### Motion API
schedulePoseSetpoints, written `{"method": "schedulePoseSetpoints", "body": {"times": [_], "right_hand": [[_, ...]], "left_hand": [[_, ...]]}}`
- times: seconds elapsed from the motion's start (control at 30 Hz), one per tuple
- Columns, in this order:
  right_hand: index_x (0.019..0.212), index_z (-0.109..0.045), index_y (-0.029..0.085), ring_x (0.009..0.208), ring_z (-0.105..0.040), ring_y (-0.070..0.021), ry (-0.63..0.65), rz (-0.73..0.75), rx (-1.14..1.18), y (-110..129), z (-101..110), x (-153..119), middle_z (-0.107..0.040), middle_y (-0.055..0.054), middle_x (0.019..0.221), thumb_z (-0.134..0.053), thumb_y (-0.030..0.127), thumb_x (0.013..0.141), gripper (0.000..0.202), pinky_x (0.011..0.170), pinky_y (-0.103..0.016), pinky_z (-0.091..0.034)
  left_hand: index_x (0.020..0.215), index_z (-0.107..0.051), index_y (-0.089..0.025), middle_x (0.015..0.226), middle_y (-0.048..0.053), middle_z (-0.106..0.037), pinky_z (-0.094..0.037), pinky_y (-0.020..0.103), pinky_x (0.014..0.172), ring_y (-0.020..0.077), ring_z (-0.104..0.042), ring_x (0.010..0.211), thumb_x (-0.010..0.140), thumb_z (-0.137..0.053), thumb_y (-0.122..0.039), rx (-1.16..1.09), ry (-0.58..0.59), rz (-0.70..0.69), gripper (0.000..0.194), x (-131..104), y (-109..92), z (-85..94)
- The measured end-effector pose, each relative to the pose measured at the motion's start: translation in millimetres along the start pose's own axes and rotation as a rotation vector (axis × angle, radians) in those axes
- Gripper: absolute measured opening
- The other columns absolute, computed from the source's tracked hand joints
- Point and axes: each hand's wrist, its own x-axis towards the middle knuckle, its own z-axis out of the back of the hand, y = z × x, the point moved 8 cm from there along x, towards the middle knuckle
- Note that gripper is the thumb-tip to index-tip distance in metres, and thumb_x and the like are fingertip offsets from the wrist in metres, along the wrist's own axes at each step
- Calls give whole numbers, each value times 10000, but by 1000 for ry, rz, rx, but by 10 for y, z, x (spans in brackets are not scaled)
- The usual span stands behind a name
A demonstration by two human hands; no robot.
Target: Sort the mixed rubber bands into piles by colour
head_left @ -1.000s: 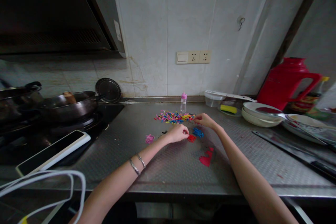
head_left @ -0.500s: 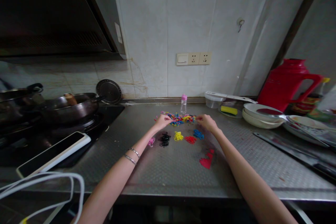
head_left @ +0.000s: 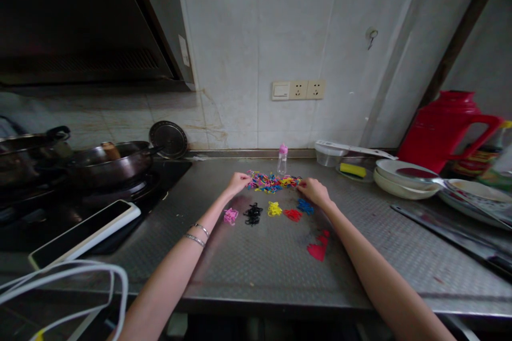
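A mixed heap of small coloured rubber bands (head_left: 272, 181) spreads across the metal counter. At its left end is my left hand (head_left: 238, 183), thumb and fingers pinched together at the edge of the bands. My right hand (head_left: 315, 192) is closed in a pinch at the right end. Whatever either pinch holds is too small to make out. Nearer me lie separate little piles: pink bands (head_left: 230, 216), black bands (head_left: 253, 214), yellow bands (head_left: 274, 209), red bands (head_left: 293, 215) and blue bands (head_left: 305, 206).
Behind the heap stands a small clear bottle with a pink cap (head_left: 282, 160). A red patch (head_left: 318, 248) lies by my right forearm. Rightward are a yellow sponge (head_left: 352, 170), bowls (head_left: 404, 187), a knife (head_left: 448, 234) and a red jug (head_left: 444, 133). A pan (head_left: 116, 165) is left.
My left hand has shifted left, from over the heap to its left edge, and the pink pile is now uncovered. My right hand stays by the right end. The view has shifted slightly.
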Motion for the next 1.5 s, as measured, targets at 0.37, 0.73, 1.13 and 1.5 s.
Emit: {"method": "schedulePoseSetpoints", "body": {"times": [0.37, 0.73, 1.13, 1.5], "right_hand": [[830, -681, 224, 764, -586, -187, -7, 8, 39, -13, 13, -2, -656, -78, 856, -472, 338, 753, 251, 569, -218, -361], [734, -698, 112, 632, -559, -146, 38, 207, 323, -31, 94, 124, -644, -31, 636, -515, 313, 671, 279, 556, -196, -378], [746, -680, 149, 602, -566, -121, 515, 171, 457, 40, 31, -99, -646, -32, 668, -535, 252, 609, 225, 447, -155, -391], [801, -679, 118, 526, -520, -103, 350, 256, 505, 126, -53, 29, -618, -11, 599, -500, 268, 652, 277, 432, -169, -368]], "left_hand": [[740, -685, -79, 566, 33, -598, -331, 208, 510, 90, -462, 514, 685, -558, -347, -31, 5, -3, 301, 10, 52, 19], [702, -681, -72, 552, 39, -595, -314, 192, 477, 78, -437, 485, 674, -572, -336, -34, -9, 33, 286, -29, 32, 69], [734, -700, -120, 649, 56, -647, -367, 217, 540, 124, -528, 563, 638, -589, -231, 317, -40, 61, 183, 9, 166, 125], [758, -700, -179, 732, 40, -668, -384, 220, 584, 133, -555, 620, 649, -594, -296, 473, 18, 75, 192, -125, 91, -8]]}}
